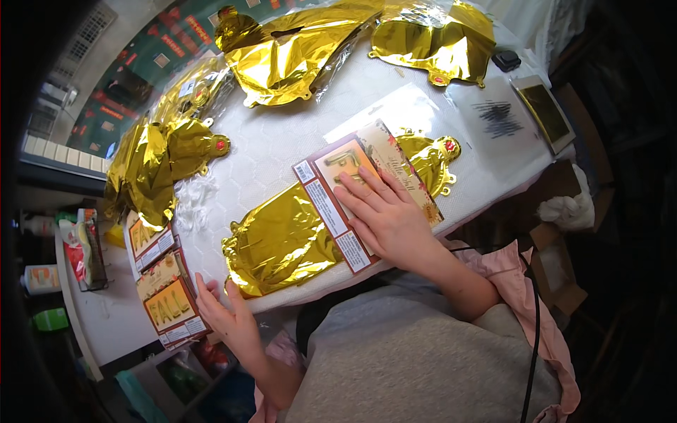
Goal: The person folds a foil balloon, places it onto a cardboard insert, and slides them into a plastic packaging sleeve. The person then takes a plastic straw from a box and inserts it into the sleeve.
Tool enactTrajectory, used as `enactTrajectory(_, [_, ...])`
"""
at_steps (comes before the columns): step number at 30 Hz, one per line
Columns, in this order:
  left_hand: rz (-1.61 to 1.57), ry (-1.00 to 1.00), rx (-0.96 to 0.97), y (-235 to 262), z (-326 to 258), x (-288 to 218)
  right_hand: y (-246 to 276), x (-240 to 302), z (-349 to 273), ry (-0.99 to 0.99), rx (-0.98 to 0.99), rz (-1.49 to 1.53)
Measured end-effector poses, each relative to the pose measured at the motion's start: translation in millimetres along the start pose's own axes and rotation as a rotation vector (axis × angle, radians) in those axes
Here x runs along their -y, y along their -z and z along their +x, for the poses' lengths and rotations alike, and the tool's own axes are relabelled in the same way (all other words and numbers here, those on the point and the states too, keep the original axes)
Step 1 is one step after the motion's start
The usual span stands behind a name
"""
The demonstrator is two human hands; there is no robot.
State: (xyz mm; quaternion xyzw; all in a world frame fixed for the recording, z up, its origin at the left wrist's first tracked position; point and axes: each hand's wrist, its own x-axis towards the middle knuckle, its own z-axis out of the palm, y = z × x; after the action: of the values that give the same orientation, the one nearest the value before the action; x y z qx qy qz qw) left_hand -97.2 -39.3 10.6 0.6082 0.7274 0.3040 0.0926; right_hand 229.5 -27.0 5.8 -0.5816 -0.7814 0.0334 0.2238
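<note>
A flat gold foil balloon lies on the white table in front of me. Across it rests a printed cardboard header card with a brown border, and balloon foil shows on both sides of the card. My right hand lies flat on the card, fingers spread. At the balloon's lower left corner is my left hand, fingers apart; its thumb is by the foil edge, and I cannot tell whether it touches. A clear plastic sleeve extends behind the card.
More gold foil balloons lie along the table's far side and far left. Similar printed cards are stacked at the left edge. On the right are a dark-gold flat panel, a small black object and thin black strips.
</note>
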Motion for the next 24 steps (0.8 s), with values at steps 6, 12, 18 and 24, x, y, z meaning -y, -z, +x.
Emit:
enactTrajectory(6, [-0.255,0.154,0.125,8,2,-3,0,0,0,0.002,-0.009,0.013])
enactTrajectory(12, [-0.172,0.101,0.202,6,10,5,0,0,0,-0.003,-0.022,0.044])
enactTrajectory(18, [-0.607,0.203,0.103,15,13,-30,1,0,-1,-0.004,-0.024,0.047])
enactTrajectory(24, [-0.566,-0.247,-0.128,18,27,-128,-2,-1,-2,-0.012,-0.032,0.078])
